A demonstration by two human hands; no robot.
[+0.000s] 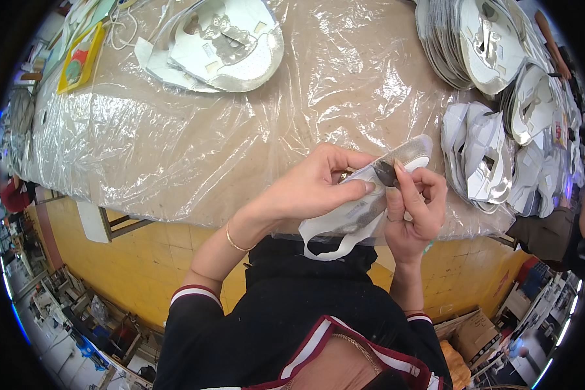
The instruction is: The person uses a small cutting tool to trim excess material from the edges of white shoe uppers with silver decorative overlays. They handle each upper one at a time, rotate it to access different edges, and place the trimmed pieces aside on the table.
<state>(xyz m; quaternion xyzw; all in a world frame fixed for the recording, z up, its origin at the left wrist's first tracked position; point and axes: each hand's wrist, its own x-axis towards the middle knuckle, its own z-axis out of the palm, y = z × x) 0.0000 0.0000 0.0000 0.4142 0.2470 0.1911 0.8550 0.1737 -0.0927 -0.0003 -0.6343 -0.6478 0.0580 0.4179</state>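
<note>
Between my hands, just above the table's near edge, is a white and grey shoe upper (354, 218), tilted with one end up to the right and a looped end down toward my lap. My left hand (328, 182) grips its left side, thumb on top and fingers behind it. On the right, my right hand (416, 201) is closed in a pinch at a small dark patch (385, 173) near the raised end. Whether that patch is a loose piece or part of the upper, I cannot tell.
Plastic sheeting covers the brown table (331, 110). Flat shoe uppers (231, 49) lie at the far left, beside a yellow tray (83, 58). Tall stacks of uppers (491, 45) stand at the far right, with a smaller pile (478, 153) nearer my right hand. A person's arm (552, 45) shows beyond.
</note>
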